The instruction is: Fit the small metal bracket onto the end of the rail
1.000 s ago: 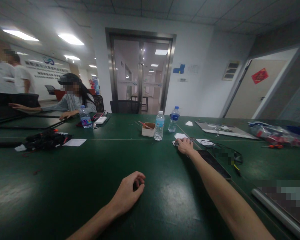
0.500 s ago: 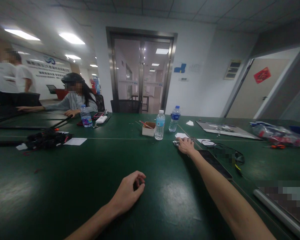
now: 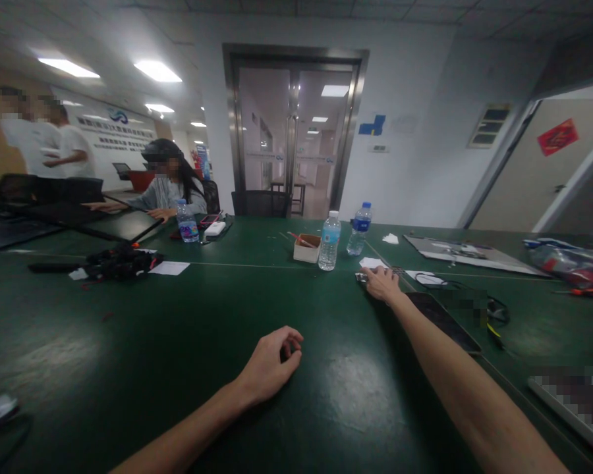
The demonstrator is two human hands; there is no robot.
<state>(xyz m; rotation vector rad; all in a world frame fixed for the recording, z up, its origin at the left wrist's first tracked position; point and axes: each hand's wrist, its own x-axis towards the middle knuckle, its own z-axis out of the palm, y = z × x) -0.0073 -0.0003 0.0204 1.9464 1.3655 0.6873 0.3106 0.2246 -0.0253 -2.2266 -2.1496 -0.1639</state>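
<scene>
My left hand (image 3: 271, 362) rests on the green tabletop, fingers loosely curled and thumb apart, with nothing in it. Farther out, my right hand (image 3: 383, 284) reaches over a small silvery object (image 3: 360, 277), its fingers bent down onto it. Most of that object is hidden under the hand, so its kind cannot be made out. White paper (image 3: 373, 263) lies just beyond those fingers. To their left stand a clear water bottle with a white cap (image 3: 330, 245) and a blue-capped bottle (image 3: 360, 230). A dark flat tablet-like slab (image 3: 442, 322) lies beside my right forearm.
A small open box (image 3: 306, 251) sits left of the bottles. Black cables (image 3: 497, 309) and a grey board (image 3: 479, 255) lie on the right. Black gear (image 3: 118, 261) is at the left, near another bottle (image 3: 186, 224). A person in a cap (image 3: 178, 184) sits across the table.
The view has turned slightly left, so everything appears farther right. Both hands keep nearly the same pose and place on the table. A white object with a cable has entered at lower left.
</scene>
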